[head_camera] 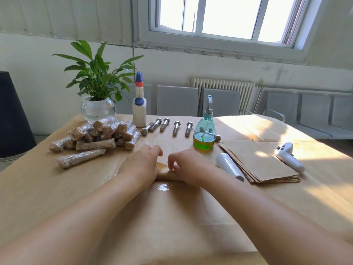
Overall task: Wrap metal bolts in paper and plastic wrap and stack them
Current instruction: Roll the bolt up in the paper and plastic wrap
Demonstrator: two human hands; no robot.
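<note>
1. A paper-wrapped bolt (165,172) is lying crosswise on the table (57,188), caught between both hands, with only its middle showing.
2. The left hand (140,164) is resting over the roll's left end, fingers curled forward and down over it.
3. The right hand (188,166) is covering the right end, fingertips (172,165) bent and pinching at the paper.
4. A sheet of plastic wrap (162,187) is glinting on the table just beneath and in front of the roll.
5. Five bare bolts (176,128) are lying in a row beyond the hands; a sixth is partly showing behind the green spray bottle (204,134).
6. A pile of wrapped bolts (99,135) is sitting to the left, too heaped to count.
7. One stack of paper sheets (261,161), one plastic-wrap roll (229,166), two white bottles (139,111) are standing by.
</note>
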